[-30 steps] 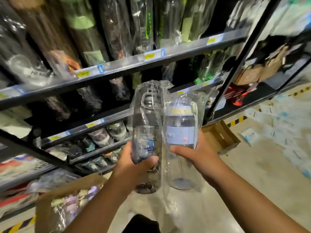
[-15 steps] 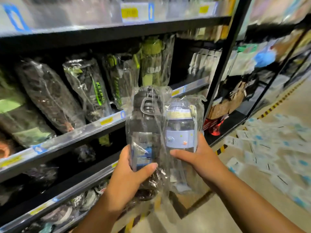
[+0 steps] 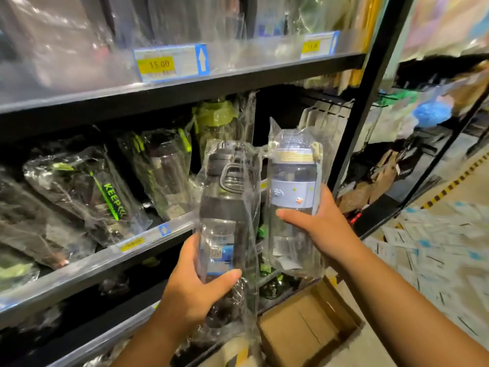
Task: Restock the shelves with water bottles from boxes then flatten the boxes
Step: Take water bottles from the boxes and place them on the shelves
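My left hand [image 3: 195, 292] grips the lower part of a grey-lidded clear bottle [image 3: 227, 207] wrapped in plastic, held upright. My right hand [image 3: 322, 229] holds a clear bottle with a pale blue band and cream lid [image 3: 292, 186], also in a plastic bag, just to the right of the first. Both bottles are raised in front of the middle shelf [image 3: 100, 260], where bagged dark bottles with green lettering [image 3: 105, 194] lean. An open cardboard box [image 3: 309, 329] lies on the floor below my hands.
An upper shelf [image 3: 238, 78] carries price tags and more bagged goods. A black upright post [image 3: 362, 102] stands right of the bottles. Beyond it, another rack holds brown packages [image 3: 381, 176]. Scattered papers [image 3: 436, 247] cover the floor at right.
My view has risen and moved closer to the shelves. Both bottles have been lifted toward the middle shelf, and the right bottle now sits slightly higher and apart from the left one.
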